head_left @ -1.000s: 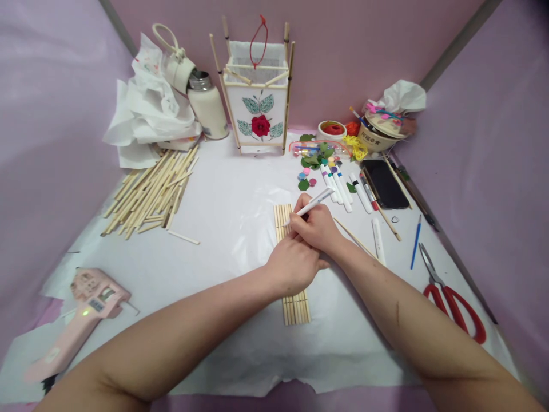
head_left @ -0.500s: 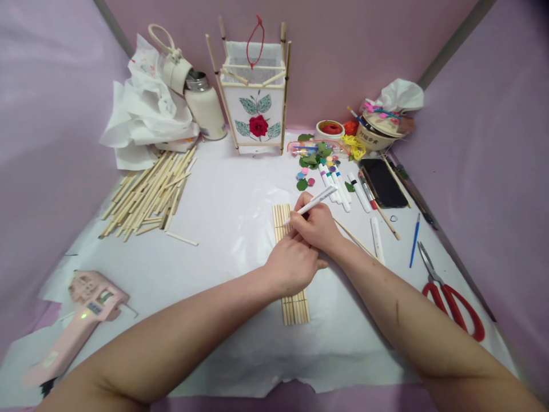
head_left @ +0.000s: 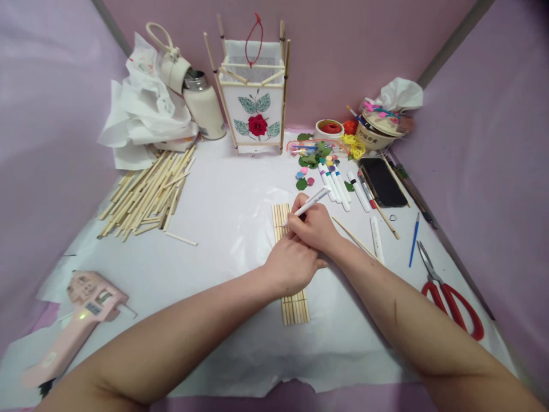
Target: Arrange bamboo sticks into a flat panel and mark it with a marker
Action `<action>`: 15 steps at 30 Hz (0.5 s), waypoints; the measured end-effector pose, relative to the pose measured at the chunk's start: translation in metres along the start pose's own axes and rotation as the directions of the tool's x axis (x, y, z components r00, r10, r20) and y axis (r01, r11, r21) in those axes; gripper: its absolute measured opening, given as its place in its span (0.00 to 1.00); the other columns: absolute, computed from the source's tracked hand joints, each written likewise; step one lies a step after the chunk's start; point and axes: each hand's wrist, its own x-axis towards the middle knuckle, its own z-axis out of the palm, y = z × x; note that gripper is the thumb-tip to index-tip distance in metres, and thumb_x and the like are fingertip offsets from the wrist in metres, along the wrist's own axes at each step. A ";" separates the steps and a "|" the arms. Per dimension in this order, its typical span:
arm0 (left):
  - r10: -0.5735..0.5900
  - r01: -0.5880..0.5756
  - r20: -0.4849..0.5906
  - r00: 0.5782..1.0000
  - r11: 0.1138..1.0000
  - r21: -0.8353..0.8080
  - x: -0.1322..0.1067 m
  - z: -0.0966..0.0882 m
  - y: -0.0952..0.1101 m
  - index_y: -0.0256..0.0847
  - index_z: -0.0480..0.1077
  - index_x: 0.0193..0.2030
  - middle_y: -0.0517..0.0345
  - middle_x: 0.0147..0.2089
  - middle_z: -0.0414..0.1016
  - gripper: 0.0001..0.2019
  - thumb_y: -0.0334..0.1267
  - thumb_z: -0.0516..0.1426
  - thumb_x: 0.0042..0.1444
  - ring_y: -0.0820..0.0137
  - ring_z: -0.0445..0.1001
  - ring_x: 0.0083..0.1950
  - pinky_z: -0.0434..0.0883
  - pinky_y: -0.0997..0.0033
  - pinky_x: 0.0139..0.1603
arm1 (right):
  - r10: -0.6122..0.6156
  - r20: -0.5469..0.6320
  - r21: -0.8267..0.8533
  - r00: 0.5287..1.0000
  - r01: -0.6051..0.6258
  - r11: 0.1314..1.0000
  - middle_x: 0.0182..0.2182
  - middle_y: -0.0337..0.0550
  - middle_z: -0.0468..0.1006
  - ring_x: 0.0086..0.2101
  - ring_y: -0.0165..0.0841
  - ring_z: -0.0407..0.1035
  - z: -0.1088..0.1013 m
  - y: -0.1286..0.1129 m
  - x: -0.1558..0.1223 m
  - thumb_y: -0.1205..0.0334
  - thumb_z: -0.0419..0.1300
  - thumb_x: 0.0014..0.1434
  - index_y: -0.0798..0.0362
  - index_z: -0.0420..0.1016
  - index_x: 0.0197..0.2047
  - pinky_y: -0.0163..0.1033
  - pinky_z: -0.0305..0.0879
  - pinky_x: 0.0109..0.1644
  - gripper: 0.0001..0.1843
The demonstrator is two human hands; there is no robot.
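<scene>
A row of thin bamboo sticks [head_left: 294, 309] lies side by side on the white sheet, crossed by dark marks near its upper and lower parts. Over the middle of the row rests my left hand [head_left: 294, 264], lying flat and open, its fingertips partly hidden beneath the other hand. My right hand [head_left: 315, 224] is closed around a white marker pen [head_left: 315, 198], whose tip touches the sticks near their upper end. Just right of my right hand, a loose thin stick [head_left: 352, 234] and a white pen cap or marker [head_left: 376, 237] lie on the sheet.
A stick-framed lantern [head_left: 253, 103] with a rose stands at the back. To the left are a stick pile [head_left: 150, 197], a bottle [head_left: 206, 109] and a pink glue gun [head_left: 88, 312]. Markers [head_left: 341, 186], a phone [head_left: 383, 182] and red-handled scissors [head_left: 450, 292] lie right.
The marker pen has tilted slightly, its upper end moving a little left and down, while its tip has shifted slightly left. My left hand stays in place on the sticks.
</scene>
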 end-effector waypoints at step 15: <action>0.014 -0.014 -0.011 1.000 1.000 0.028 0.000 0.001 0.000 0.33 0.75 0.43 0.45 0.46 0.78 0.20 0.50 0.53 0.62 0.55 0.69 0.59 0.60 0.54 0.63 | -0.005 -0.036 -0.006 0.999 0.005 1.000 0.17 0.31 0.64 0.21 0.28 0.60 0.000 0.003 0.000 0.67 0.53 0.51 0.49 0.58 0.27 0.35 0.55 0.27 0.06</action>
